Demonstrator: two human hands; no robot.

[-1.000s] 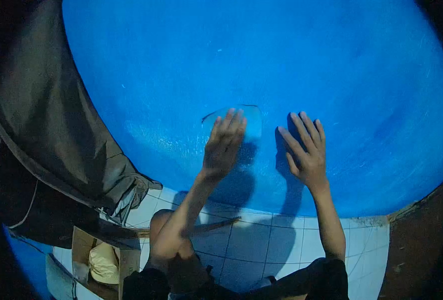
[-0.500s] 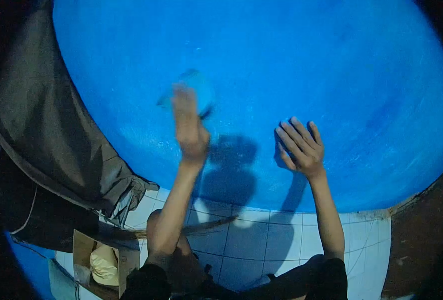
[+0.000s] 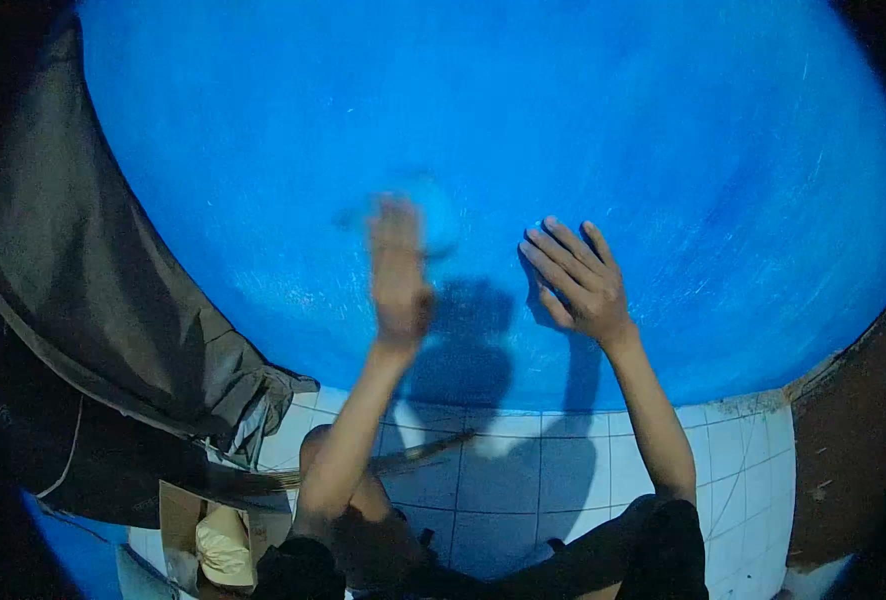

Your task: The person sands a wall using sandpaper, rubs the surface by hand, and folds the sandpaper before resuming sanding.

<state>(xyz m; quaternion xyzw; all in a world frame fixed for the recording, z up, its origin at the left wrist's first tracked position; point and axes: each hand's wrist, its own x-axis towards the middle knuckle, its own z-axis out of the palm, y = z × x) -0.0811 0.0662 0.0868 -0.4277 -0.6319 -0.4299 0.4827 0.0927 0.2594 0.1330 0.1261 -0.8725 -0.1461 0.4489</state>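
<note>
My left hand (image 3: 400, 275) is blurred by motion and presses a light blue cloth or sheet (image 3: 437, 215) flat on the blue wall (image 3: 583, 120). The cloth shows beyond its fingertips and on both sides, and its outline is smeared. To the right, my right hand (image 3: 578, 280) lies on the same wall with its fingers spread and nothing in it. Shadows of the head and arms fall on the wall between and below the hands.
Dark fabric (image 3: 153, 290) hangs at the left. A cardboard box (image 3: 181, 520) holds a pale yellow bundle (image 3: 225, 547) at lower left. Thin brown sticks (image 3: 423, 450) lie on the white tiled floor (image 3: 503, 470). A brown surface (image 3: 848, 450) is at the right.
My left hand and the light blue cloth have moved right and down in the view. My right hand appears slightly farther left and higher, while the view itself has shifted a little.
</note>
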